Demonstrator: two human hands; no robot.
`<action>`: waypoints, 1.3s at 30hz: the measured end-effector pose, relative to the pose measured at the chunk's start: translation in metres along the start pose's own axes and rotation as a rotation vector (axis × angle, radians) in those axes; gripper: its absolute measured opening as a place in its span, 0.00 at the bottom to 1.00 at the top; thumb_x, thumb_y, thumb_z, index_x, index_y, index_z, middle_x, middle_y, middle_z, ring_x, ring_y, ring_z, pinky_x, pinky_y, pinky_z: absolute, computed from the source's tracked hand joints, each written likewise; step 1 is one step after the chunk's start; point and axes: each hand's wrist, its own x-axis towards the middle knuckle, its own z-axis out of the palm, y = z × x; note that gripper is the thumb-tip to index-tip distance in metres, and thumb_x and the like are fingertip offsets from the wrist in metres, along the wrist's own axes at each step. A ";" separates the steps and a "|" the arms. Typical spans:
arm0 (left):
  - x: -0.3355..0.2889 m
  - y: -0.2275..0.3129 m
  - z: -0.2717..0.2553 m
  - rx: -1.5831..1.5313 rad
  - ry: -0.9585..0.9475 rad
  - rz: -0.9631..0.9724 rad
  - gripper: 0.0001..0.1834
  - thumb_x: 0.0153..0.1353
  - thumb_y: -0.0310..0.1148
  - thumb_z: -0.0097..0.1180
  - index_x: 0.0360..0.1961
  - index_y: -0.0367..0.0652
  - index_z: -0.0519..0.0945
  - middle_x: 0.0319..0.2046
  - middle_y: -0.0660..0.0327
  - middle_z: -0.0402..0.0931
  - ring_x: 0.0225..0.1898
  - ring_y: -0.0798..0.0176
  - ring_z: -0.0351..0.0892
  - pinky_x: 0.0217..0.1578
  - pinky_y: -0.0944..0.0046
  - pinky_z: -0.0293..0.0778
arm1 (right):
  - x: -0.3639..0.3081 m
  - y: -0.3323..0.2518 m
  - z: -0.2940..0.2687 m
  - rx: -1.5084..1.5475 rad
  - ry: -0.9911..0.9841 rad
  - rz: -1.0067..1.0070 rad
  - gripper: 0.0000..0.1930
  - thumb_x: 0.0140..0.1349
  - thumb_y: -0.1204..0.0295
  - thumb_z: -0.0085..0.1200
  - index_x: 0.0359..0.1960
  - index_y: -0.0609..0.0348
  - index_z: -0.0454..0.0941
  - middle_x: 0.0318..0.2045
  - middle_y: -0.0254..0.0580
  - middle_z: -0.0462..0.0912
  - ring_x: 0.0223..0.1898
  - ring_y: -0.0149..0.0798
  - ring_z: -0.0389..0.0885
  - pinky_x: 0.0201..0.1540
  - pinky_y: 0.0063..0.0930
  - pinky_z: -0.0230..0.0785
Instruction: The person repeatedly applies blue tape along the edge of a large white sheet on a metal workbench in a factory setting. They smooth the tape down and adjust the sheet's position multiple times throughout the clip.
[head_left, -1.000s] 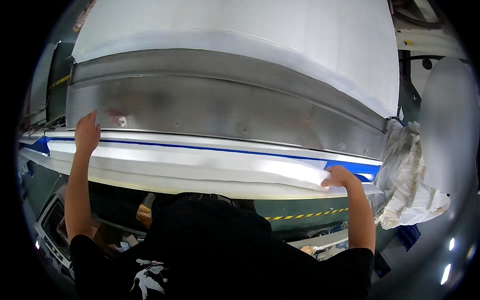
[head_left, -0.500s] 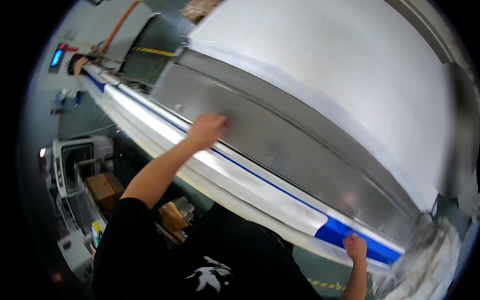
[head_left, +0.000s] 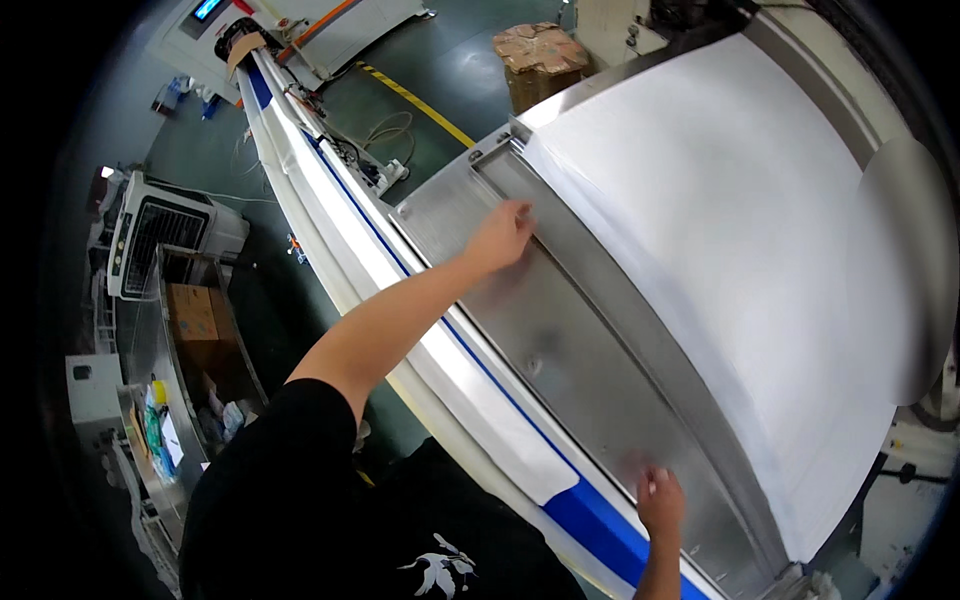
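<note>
My left hand (head_left: 503, 237) is over the grey metal plate (head_left: 560, 335), close to the raised ridge that runs along it. Its fingers are curled together and nothing shows in them. Lower right, my right hand (head_left: 660, 500) hovers above the same plate near its near edge, fingers bent in, also with nothing visible inside. Beyond the plate a large white sheet (head_left: 710, 200) spreads over the machine bed, its near edge apart from both hands. Between me and the plate runs a long rail wrapped in white cloth (head_left: 480, 420), with a blue section (head_left: 600, 530) at the right.
A brown carton (head_left: 540, 65) stands beyond the machine. At the left are a white air cooler (head_left: 165, 235) and a metal cart (head_left: 250, 350) holding a box. Yellow floor tape (head_left: 415, 100) and loose cables lie past the rail's far end.
The view has turned and shifted. Both hands have moved from the cloth-wrapped rail outward over the metal plate, nearer the white sheet. Their fingers remain curled.
</note>
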 end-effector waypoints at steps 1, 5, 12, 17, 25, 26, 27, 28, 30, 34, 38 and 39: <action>0.024 -0.006 -0.002 -0.127 0.063 -0.086 0.19 0.60 0.38 0.53 0.48 0.36 0.74 0.43 0.50 0.77 0.45 0.51 0.78 0.46 0.56 0.72 | 0.029 -0.024 0.002 -0.002 0.018 -0.051 0.09 0.57 0.66 0.54 0.38 0.52 0.77 0.34 0.50 0.79 0.35 0.53 0.79 0.37 0.43 0.71; 0.107 -0.015 -0.005 -0.097 0.212 -0.039 0.20 0.59 0.37 0.57 0.47 0.34 0.74 0.43 0.49 0.78 0.41 0.54 0.80 0.42 0.59 0.74 | 0.137 -0.118 0.012 0.067 0.165 -0.280 0.16 0.58 0.66 0.53 0.48 0.51 0.74 0.41 0.49 0.78 0.42 0.54 0.77 0.43 0.43 0.71; 0.151 -0.038 -0.010 -0.504 -0.059 -0.279 0.13 0.59 0.42 0.61 0.35 0.43 0.79 0.28 0.70 0.74 0.28 0.73 0.70 0.34 0.71 0.69 | 0.242 -0.195 0.030 -0.115 0.008 -0.291 0.12 0.58 0.67 0.52 0.41 0.57 0.75 0.39 0.48 0.77 0.44 0.52 0.75 0.45 0.44 0.69; 0.147 -0.041 -0.024 -0.532 -0.188 -0.208 0.10 0.60 0.42 0.60 0.30 0.47 0.78 0.24 0.74 0.68 0.25 0.75 0.62 0.28 0.73 0.60 | 0.254 -0.188 0.043 -0.191 -0.030 -0.343 0.07 0.59 0.71 0.46 0.33 0.60 0.73 0.35 0.49 0.76 0.40 0.52 0.76 0.41 0.45 0.70; 0.135 -0.048 -0.040 -0.464 -0.247 -0.223 0.09 0.61 0.38 0.58 0.33 0.45 0.77 0.24 0.71 0.70 0.25 0.74 0.65 0.28 0.71 0.64 | 0.244 -0.188 0.041 -0.240 -0.066 -0.391 0.07 0.58 0.73 0.44 0.34 0.60 0.73 0.34 0.49 0.76 0.40 0.52 0.77 0.40 0.46 0.71; 0.135 -0.050 -0.039 -0.467 -0.252 -0.227 0.09 0.61 0.38 0.58 0.33 0.45 0.77 0.24 0.69 0.71 0.26 0.73 0.67 0.29 0.70 0.66 | 0.243 -0.187 0.041 -0.235 -0.054 -0.386 0.06 0.59 0.71 0.46 0.33 0.60 0.73 0.34 0.48 0.76 0.39 0.52 0.77 0.39 0.46 0.71; 0.134 -0.054 -0.037 -0.345 -0.123 -0.147 0.09 0.60 0.37 0.57 0.34 0.44 0.77 0.25 0.66 0.73 0.27 0.69 0.70 0.30 0.67 0.67 | 0.243 -0.189 0.041 -0.232 -0.041 -0.386 0.06 0.59 0.70 0.47 0.33 0.59 0.72 0.34 0.48 0.76 0.39 0.52 0.77 0.39 0.46 0.70; 0.133 -0.059 -0.030 -0.221 0.002 -0.066 0.08 0.60 0.36 0.56 0.34 0.43 0.77 0.26 0.63 0.74 0.29 0.65 0.73 0.32 0.64 0.69 | 0.242 -0.189 0.041 -0.226 -0.026 -0.384 0.06 0.60 0.69 0.49 0.32 0.58 0.72 0.33 0.48 0.76 0.38 0.52 0.76 0.38 0.46 0.69; 0.130 -0.060 -0.021 -0.056 0.189 -0.005 0.08 0.59 0.34 0.55 0.36 0.41 0.76 0.29 0.58 0.76 0.33 0.58 0.76 0.35 0.59 0.72 | 0.244 -0.197 0.034 -0.182 -0.056 -0.348 0.08 0.60 0.67 0.50 0.32 0.58 0.73 0.33 0.47 0.76 0.38 0.51 0.77 0.38 0.46 0.69; 0.103 -0.035 0.000 0.091 0.310 0.008 0.10 0.55 0.30 0.54 0.39 0.42 0.75 0.37 0.54 0.75 0.38 0.49 0.76 0.40 0.54 0.72 | 0.246 -0.196 0.023 -0.167 -0.011 -0.347 0.11 0.60 0.62 0.52 0.35 0.57 0.75 0.35 0.45 0.77 0.38 0.49 0.78 0.38 0.43 0.70; 0.083 -0.045 0.010 0.255 0.377 0.258 0.12 0.52 0.28 0.55 0.40 0.44 0.75 0.41 0.55 0.74 0.40 0.50 0.75 0.40 0.54 0.69 | 0.254 -0.211 -0.004 -0.175 0.017 -0.444 0.12 0.60 0.61 0.52 0.38 0.56 0.76 0.33 0.44 0.78 0.35 0.48 0.79 0.36 0.41 0.71; 0.078 -0.044 0.011 0.257 0.386 0.255 0.13 0.51 0.27 0.55 0.40 0.45 0.75 0.41 0.56 0.74 0.40 0.51 0.74 0.40 0.54 0.68 | 0.262 -0.217 -0.013 -0.182 0.015 -0.451 0.12 0.60 0.62 0.52 0.38 0.56 0.77 0.33 0.44 0.78 0.34 0.47 0.79 0.35 0.40 0.71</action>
